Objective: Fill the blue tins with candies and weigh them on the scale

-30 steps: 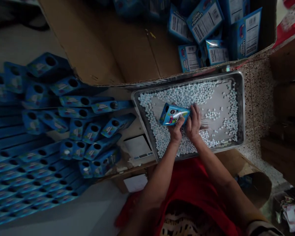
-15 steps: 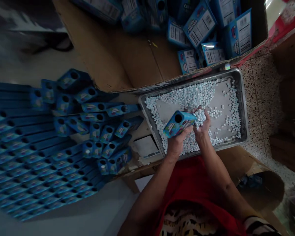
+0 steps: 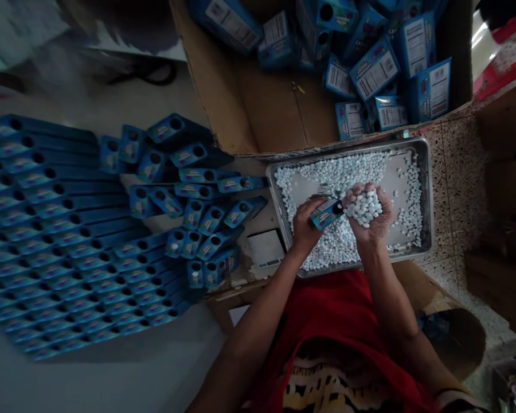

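My left hand (image 3: 307, 225) grips a small blue candy box (image 3: 327, 214) by its side, tilted so its end faces my other hand. Palm up, my right hand (image 3: 377, 223) is cupped around a heap of small white candies (image 3: 363, 207), right beside the box. Both hands are over a metal tray (image 3: 428, 201), where more pale candies (image 3: 335, 252) lie spread, thickest along the far side and near my body. Part of the tray's bare bottom shows between them.
A large cardboard box (image 3: 275, 123) with loose blue boxes (image 3: 374, 69) stands beyond the tray. To the left are many blue boxes (image 3: 73, 252) in rows, with others scattered nearby. A small scale (image 3: 265, 248) sits left of the tray. Another cardboard container (image 3: 460, 338) is at lower right.
The box in my left hand has turned, its end now toward my right palm. My right hand has come up from the candies with its heap in fuller view. The camera view has shifted.
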`<state>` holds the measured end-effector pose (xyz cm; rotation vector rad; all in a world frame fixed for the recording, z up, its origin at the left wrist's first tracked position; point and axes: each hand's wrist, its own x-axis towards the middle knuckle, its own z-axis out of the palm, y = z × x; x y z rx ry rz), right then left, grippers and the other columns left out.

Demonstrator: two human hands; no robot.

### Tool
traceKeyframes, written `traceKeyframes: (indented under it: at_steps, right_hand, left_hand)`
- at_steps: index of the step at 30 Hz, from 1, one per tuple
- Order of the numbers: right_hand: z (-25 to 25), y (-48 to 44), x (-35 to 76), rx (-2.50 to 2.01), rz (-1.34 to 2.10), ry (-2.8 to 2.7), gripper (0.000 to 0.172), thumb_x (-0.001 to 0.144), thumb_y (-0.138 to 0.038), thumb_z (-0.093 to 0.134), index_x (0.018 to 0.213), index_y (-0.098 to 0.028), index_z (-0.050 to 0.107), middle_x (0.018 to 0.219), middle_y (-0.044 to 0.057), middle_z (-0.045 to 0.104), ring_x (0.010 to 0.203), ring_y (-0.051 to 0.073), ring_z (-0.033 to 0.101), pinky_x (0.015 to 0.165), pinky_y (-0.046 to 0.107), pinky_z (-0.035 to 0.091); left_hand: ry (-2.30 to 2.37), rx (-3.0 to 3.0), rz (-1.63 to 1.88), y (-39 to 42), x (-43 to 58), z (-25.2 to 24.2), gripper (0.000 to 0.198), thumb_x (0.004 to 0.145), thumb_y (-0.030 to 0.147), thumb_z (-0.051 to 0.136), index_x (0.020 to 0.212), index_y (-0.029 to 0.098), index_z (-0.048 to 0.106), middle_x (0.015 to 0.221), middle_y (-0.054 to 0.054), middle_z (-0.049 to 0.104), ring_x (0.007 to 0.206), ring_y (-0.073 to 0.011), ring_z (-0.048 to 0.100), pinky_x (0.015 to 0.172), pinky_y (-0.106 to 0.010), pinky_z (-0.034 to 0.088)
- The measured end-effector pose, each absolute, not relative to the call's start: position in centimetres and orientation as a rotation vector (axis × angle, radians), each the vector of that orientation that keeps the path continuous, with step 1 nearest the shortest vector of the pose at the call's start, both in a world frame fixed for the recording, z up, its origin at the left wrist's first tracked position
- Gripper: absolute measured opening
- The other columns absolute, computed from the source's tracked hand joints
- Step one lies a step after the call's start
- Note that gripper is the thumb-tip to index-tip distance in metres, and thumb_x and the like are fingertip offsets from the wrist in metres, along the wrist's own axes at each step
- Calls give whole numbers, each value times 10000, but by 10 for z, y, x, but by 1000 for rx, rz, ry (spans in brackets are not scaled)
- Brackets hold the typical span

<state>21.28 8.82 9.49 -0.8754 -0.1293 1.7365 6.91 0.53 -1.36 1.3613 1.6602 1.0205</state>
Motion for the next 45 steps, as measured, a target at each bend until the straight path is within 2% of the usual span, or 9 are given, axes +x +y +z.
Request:
traceKeyframes:
  at_steps: [8,15,23,27,30,32,34,39,45]
  right_hand:
    - [99,88,204,-929,1681,-384,262,835,-509,761,796,-266,670,754,5,577,764,193,603,813,386,587]
    - [99,88,202,-972,1650,-484,323,838,-568,730,821,-253,664,865,25,616,768,180,609,781,363,559]
    - [104,87,198,-998,1599,-512,343,914,-606,644,784,-291,688,767,15,584,777,201,630,871,407,599]
    - [101,88,198,-1090,1586,-527,370,896,-671,646,849,-309,707,684,-2,536,746,214,633,867,417,610]
    - [97,89,197,-1110,1596,-527,371,864,-676,680,891,-308,714,788,7,602,703,190,598,803,388,600]
    - [94,88,196,-1067,1576,-547,346,873,-639,688,853,-294,714,868,17,625,713,174,587,795,366,582]
    - [93,88,194,-1046,1551,-582,350,889,-620,670,791,-286,704,866,27,610,754,180,592,821,359,570]
    - [88,85,191,-1079,1552,-641,432,889,-677,621,706,-288,667,804,35,557,780,210,593,885,401,570]
    - [67,82,191,-1119,1588,-661,466,853,-725,637,673,-295,651,757,34,550,846,243,631,947,428,571]
  left_hand:
    - [1688,1324,1014,8,70,-9,399,862,191,770,1257,236,741,1274,-88,788,1211,-271,735,1089,-445,575]
    - [1722,1332,991,8,69,-6,440,817,115,743,1242,229,748,1248,-75,794,1184,-262,736,1074,-423,566]
    - [1724,1315,987,7,69,-5,436,802,111,753,1225,219,761,1223,-79,795,1164,-274,740,1050,-431,574]
    - [1741,1311,954,7,69,-8,436,797,119,755,1220,222,761,1216,-73,797,1154,-268,740,1045,-429,580]
    - [1745,1297,949,7,70,-12,469,768,93,760,1217,228,761,1220,-71,796,1153,-281,741,1047,-455,583]
    - [1739,1290,942,6,70,-13,476,766,80,758,1217,233,762,1220,-74,795,1151,-291,741,1046,-473,583]
    - [1739,1286,939,6,71,-14,471,771,76,761,1215,232,763,1212,-76,794,1148,-292,739,1047,-472,581]
    - [1776,1302,992,3,72,-19,423,777,163,849,1188,231,777,1215,-85,748,1175,-290,702,1082,-468,545]
    - [1770,1282,977,0,72,-44,476,743,314,940,1186,236,783,1141,-77,685,1121,-300,668,1049,-482,532]
